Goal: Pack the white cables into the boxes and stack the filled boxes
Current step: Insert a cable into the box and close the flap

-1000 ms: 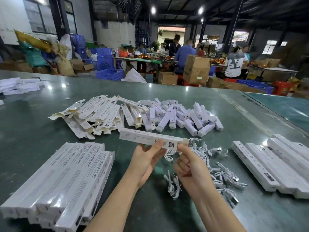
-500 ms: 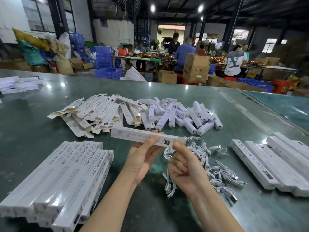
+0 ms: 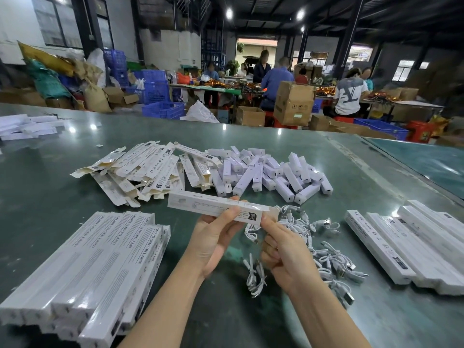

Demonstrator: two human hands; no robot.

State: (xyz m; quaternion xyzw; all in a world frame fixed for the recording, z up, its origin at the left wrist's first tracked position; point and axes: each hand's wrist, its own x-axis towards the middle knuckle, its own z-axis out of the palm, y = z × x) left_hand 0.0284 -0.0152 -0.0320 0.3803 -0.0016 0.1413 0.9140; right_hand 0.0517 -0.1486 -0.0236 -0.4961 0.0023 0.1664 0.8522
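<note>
My left hand point(image 3: 213, 237) grips a long white box point(image 3: 200, 204) from below, holding it level above the green table point(image 3: 37, 187). At the box's right end, my right hand point(image 3: 283, 249) has its index finger against the open brown flap while the other fingers stay curled. Loose white cables point(image 3: 324, 249) lie in a heap just right of my hands, with one more cable point(image 3: 254, 276) below them. A stack of filled boxes point(image 3: 90, 267) sits at the near left.
Flat unfolded box sleeves point(image 3: 140, 169) and small white inner boxes point(image 3: 271, 172) are piled across the middle of the table. More long white boxes point(image 3: 411, 244) lie at the right. People work at tables among cardboard cartons point(image 3: 292, 102) behind.
The box and both hands shifted slightly left and nearer to me. My right index finger stays at the box's right end flap.
</note>
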